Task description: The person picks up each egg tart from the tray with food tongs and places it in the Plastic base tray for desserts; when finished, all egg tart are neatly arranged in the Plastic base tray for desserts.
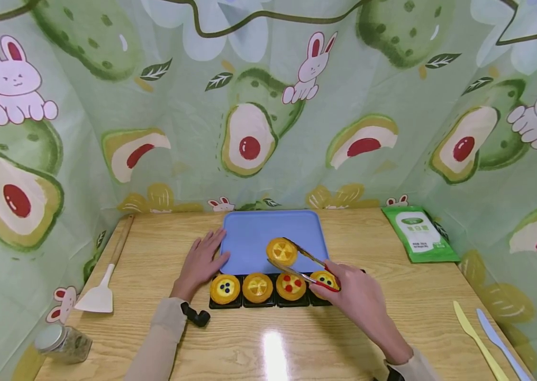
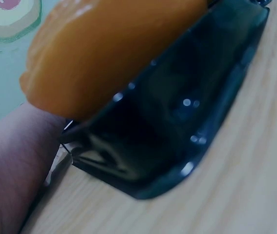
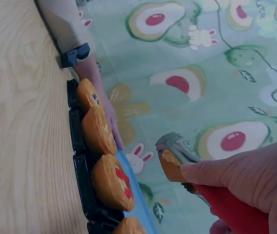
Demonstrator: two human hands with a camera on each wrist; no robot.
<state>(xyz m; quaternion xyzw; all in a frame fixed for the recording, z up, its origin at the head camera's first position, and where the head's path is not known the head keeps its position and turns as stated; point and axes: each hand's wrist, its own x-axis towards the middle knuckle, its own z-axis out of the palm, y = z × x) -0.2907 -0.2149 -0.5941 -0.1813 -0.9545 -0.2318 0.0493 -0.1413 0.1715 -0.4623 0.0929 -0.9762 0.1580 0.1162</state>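
My right hand (image 1: 356,293) grips red-handled metal tongs (image 1: 295,272), whose arms lie either side of an egg tart with a wedge-patterned top (image 1: 281,248). In the right wrist view, the tart (image 3: 170,168) is held up at the tips of the tongs, off the table. Behind it lies a blue tray (image 1: 249,227). The left hand (image 1: 203,260) rests at the tray's left edge, fingers extended. A row of black holders (image 1: 260,305) in front of the tray bears several tarts, among them a blue-dotted tart (image 1: 225,288), a wedge-topped tart (image 1: 257,287) and a red-topped tart (image 1: 290,286).
A spatula (image 1: 99,296) and a lidded glass jar (image 1: 70,344) lie at the left. On the right are a green-and-white packet (image 1: 419,235), a yellow knife (image 1: 478,338) and a blue knife (image 1: 501,344). A printed curtain (image 1: 192,153) encloses the back and sides.
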